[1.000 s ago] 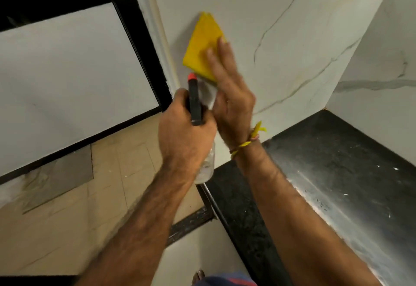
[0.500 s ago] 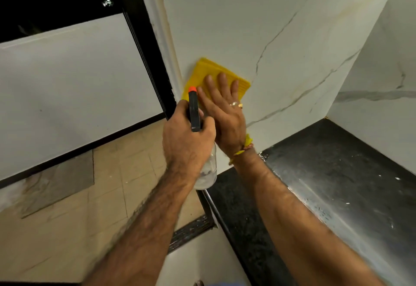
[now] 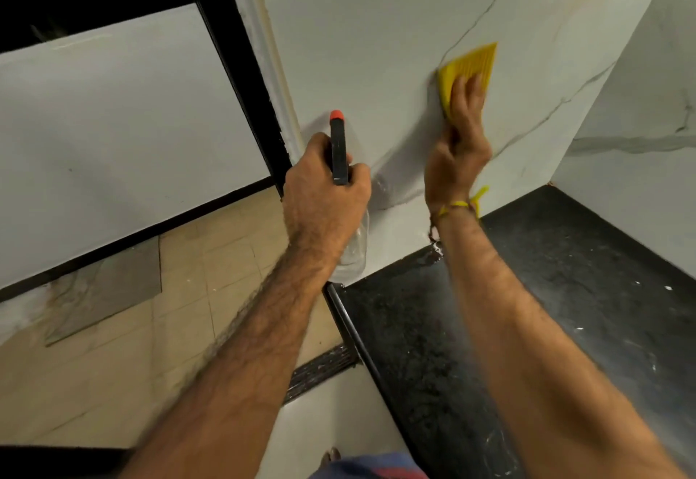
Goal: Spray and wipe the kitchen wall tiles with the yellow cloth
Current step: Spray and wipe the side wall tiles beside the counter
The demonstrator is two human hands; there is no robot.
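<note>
Two hands are working: right hand (image 3: 457,150) pressing flat a ribbed yellow cloth (image 3: 469,66) against glossy veined tiles (image 3: 376,45), left hand (image 3: 325,196) gripping a clear bottle (image 3: 352,252).

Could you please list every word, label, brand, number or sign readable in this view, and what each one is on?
None can be read.
Spray bottle in the left hand: its black trigger head and clear body show no print.
Yellow cloth under the right hand: plain, no tag showing.
Wall tiles and black countertop: only veining and specks, no lettering.
</note>
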